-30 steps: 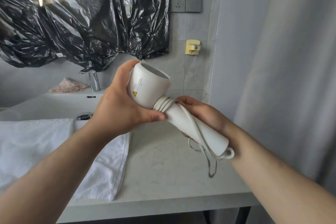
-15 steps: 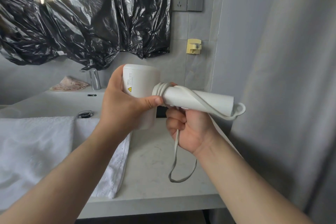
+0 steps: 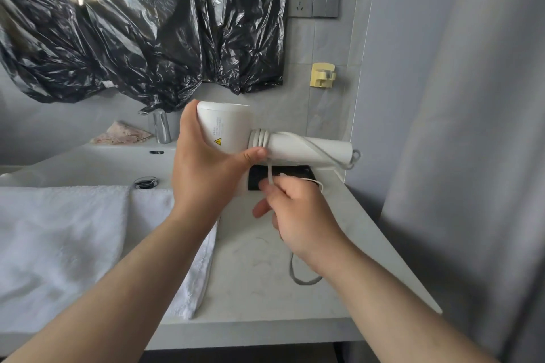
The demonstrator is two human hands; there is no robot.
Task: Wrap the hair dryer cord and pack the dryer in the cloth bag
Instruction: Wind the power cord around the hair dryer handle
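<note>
A white hair dryer [image 3: 227, 127] is held up over the counter, its handle pointing right. My left hand [image 3: 203, 168] grips the dryer's round head, thumb at the joint with the handle. The grey-white cord [image 3: 312, 146] is wound in a few turns at the top of the handle, runs slantwise along it to the handle's end, and drops below. My right hand [image 3: 292, 206] is under the handle and pinches the hanging cord; a loop of it dangles beneath my wrist. A dark flat thing [image 3: 298, 171] lies on the counter behind my right hand; I cannot tell if it is the bag.
A white towel [image 3: 73, 244] covers the counter's left part. The sink [image 3: 97, 162] with its chrome tap [image 3: 160, 127] lies behind it. Black plastic sheeting [image 3: 132, 26] hangs on the wall. A socket [image 3: 300, 1] and a yellow hook [image 3: 321, 75] are on the tiles. A grey curtain [image 3: 457, 127] hangs at the right.
The dryer has been turned so its handle points level to the right. My right hand left the handle, dropped below it and now pinches the hanging cord.
</note>
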